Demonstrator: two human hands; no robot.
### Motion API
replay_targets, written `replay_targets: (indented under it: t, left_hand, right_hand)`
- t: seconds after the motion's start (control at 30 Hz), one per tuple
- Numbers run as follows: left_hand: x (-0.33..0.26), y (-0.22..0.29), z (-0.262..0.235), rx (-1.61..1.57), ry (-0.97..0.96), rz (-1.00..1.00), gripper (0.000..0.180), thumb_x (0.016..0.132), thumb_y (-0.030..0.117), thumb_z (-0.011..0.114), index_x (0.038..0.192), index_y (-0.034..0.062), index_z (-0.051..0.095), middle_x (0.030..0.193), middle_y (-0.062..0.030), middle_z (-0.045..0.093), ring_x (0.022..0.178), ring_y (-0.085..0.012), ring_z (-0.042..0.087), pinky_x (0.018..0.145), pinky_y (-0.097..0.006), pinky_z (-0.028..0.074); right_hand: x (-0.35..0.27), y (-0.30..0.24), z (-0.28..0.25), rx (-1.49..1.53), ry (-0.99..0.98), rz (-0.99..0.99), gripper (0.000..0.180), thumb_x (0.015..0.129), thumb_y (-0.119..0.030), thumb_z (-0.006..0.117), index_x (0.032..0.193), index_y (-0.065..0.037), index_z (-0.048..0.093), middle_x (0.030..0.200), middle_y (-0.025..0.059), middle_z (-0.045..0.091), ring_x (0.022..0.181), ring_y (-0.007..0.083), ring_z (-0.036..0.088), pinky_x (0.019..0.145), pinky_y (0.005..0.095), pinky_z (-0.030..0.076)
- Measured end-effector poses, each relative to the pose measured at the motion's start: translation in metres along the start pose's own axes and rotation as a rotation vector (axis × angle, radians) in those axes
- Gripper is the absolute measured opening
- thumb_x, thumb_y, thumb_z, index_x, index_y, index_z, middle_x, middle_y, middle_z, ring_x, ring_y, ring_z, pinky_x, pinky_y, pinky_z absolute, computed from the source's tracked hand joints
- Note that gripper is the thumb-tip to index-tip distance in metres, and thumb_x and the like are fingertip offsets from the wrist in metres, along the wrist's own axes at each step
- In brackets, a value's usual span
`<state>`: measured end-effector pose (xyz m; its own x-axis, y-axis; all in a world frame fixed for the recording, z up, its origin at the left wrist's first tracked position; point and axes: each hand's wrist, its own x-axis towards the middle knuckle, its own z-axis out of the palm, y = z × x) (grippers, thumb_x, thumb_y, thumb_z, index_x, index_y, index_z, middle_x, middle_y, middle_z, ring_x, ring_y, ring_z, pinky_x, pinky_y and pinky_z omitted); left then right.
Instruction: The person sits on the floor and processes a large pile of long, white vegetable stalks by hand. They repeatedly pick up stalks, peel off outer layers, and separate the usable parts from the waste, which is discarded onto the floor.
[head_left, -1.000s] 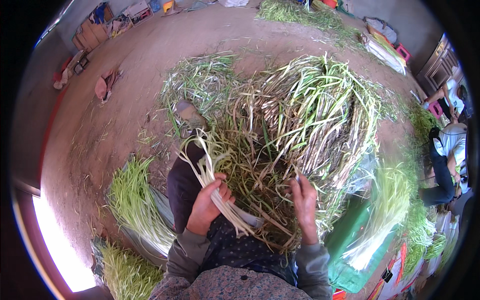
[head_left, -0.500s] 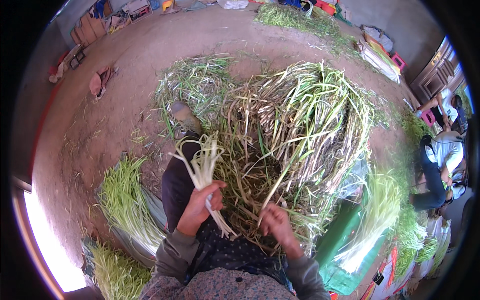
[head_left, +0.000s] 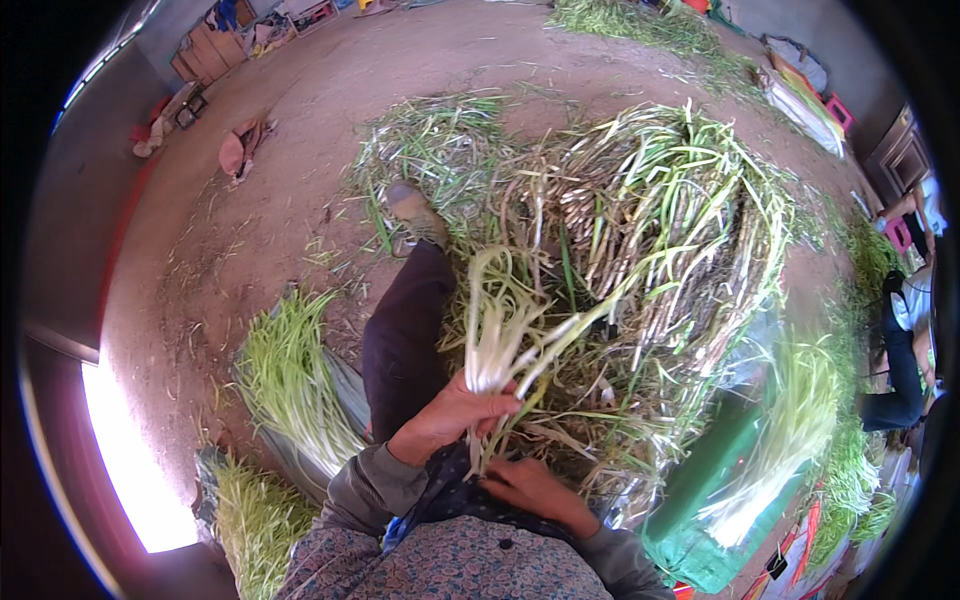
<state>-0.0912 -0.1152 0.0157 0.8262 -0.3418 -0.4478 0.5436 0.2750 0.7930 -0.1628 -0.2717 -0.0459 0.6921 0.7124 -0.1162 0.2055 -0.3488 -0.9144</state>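
Observation:
My left hand (head_left: 452,412) is closed around a small bunch of long leafy stalks (head_left: 490,360), white toward the base, with thin green ends curling over at the top. A single yellow-green stalk (head_left: 552,352) slants across from the big heap to the bunch, beside my left thumb. Just below, my right hand (head_left: 538,492) is closed at the lower end of this stalk, its fingertips partly hidden. Beyond both hands lies a large heap of uncleaned leafy stalks (head_left: 690,220), brown at the base, with loose peelings (head_left: 590,400) on its near side.
Cleaned green stalks (head_left: 295,360) lie on a sheet at left, with another pile (head_left: 260,520) nearer. At right, pale stalks (head_left: 770,450) rest on a green plastic-covered block (head_left: 700,490). Leaf scraps (head_left: 440,140) cover the floor ahead, near my shoe (head_left: 415,210). Co-workers (head_left: 910,300) sit far right.
My right hand has brought the single stalk left and down, against the bunch in my left hand. The left hand has moved slightly right and lower. The whole view has shifted.

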Motion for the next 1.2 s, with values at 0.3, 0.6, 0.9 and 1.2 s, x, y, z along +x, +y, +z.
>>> replay_targets:
  t: [0.3,0.6,0.9,1.2]
  left_hand:
    - [0.016,-0.005,-0.007,-0.046,0.047,0.203,0.015,0.079,0.005,0.059,0.091,0.0006,0.051,0.065,-0.0022,0.053,0.048,-0.0078,0.047,0.041,-0.021,0.035]
    - [0.041,0.017,-0.042,-0.390,0.253,0.234,0.014,0.079,0.012,0.059,0.088,0.0012,0.057,0.053,0.0016,0.046,0.043,-0.0078,0.042,0.040,-0.021,0.035]
    - [0.036,0.012,-0.038,-0.224,0.198,0.186,0.017,0.082,0.014,0.055,0.089,-0.0011,0.057,0.053,-0.0002,0.049,0.043,-0.0079,0.044,0.042,-0.021,0.036]
    - [0.022,0.001,-0.023,-0.231,0.035,0.096,0.017,0.080,0.010,0.055,0.092,-0.0020,0.053,0.062,-0.0033,0.051,0.042,-0.0100,0.043,0.040,-0.024,0.036]
  right_hand:
    - [0.033,-0.032,-0.061,0.712,0.482,0.161,0.020,0.084,-0.009,0.052,0.101,0.000,0.052,0.062,0.0024,0.054,0.048,0.0065,0.050,0.044,0.0192,0.040]
    - [-0.059,0.007,-0.028,0.608,0.513,0.445,0.013,0.085,-0.008,0.050,0.075,0.000,0.054,0.050,0.0027,0.050,0.041,0.0082,0.048,0.038,0.0212,0.037]
    - [-0.034,-0.006,-0.090,0.291,0.401,0.378,0.021,0.085,-0.018,0.053,0.082,0.001,0.059,0.049,0.0036,0.052,0.038,0.0093,0.047,0.038,0.0228,0.036]
    - [0.097,-0.006,-0.076,0.947,0.432,-0.050,0.018,0.084,-0.009,0.054,0.099,0.001,0.056,0.083,0.0015,0.058,0.071,0.0070,0.048,0.071,0.0208,0.041]
